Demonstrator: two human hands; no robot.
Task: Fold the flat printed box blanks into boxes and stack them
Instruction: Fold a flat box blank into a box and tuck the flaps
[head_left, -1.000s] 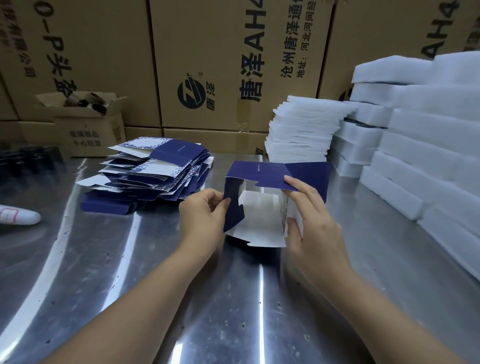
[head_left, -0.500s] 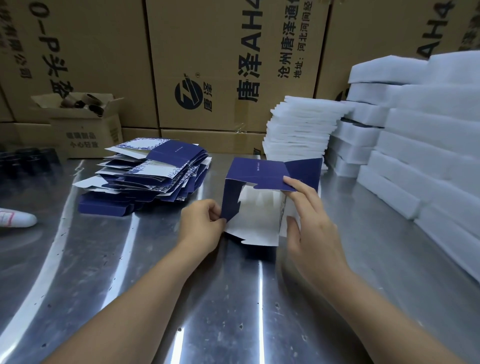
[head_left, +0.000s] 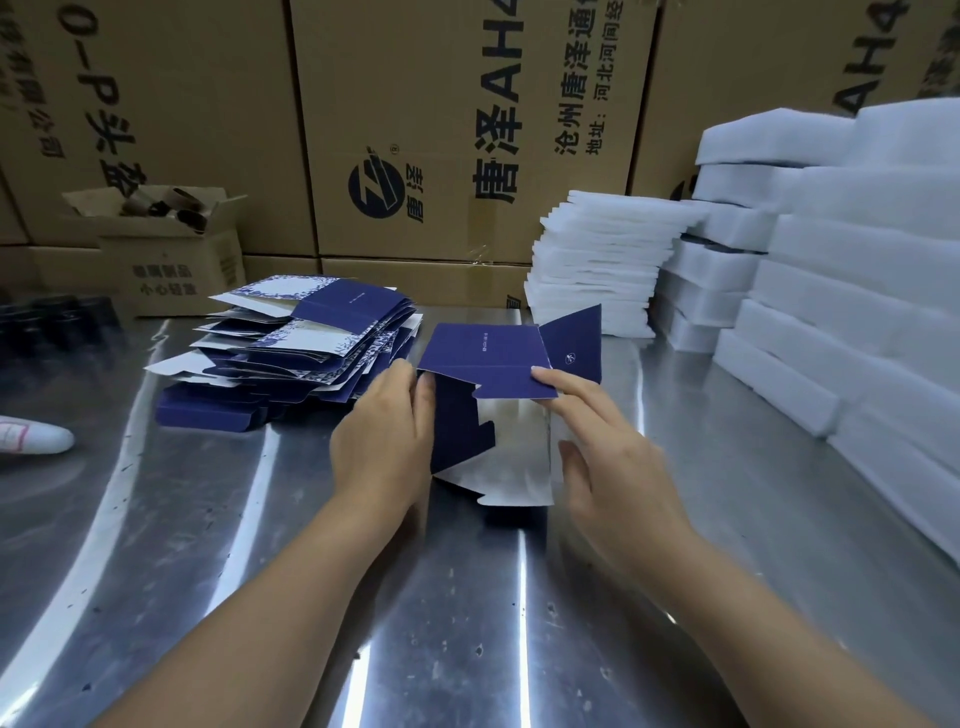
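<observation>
**Caught mid-fold**

A navy-blue printed cardboard box (head_left: 488, 358), white inside, stands half folded on the shiny steel desk (head_left: 311, 597) between the hands. The left hand (head_left: 384, 441) grips its left wall, fingertips hidden behind card. The right hand (head_left: 618, 467) is spread wide, forefinger flat on the top flap. Beyond the left hand lies a slumped pile of flat blue-and-white blanks (head_left: 311, 343).

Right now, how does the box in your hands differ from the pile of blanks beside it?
The box stands half-folded, its white inside showing; the pile of blanks lies flat. The left hand grips the box's side and the right hand presses its top flap; nothing touches the pile. The box is one piece; the pile holds many, overlapping. Both are navy printed card.
</observation>
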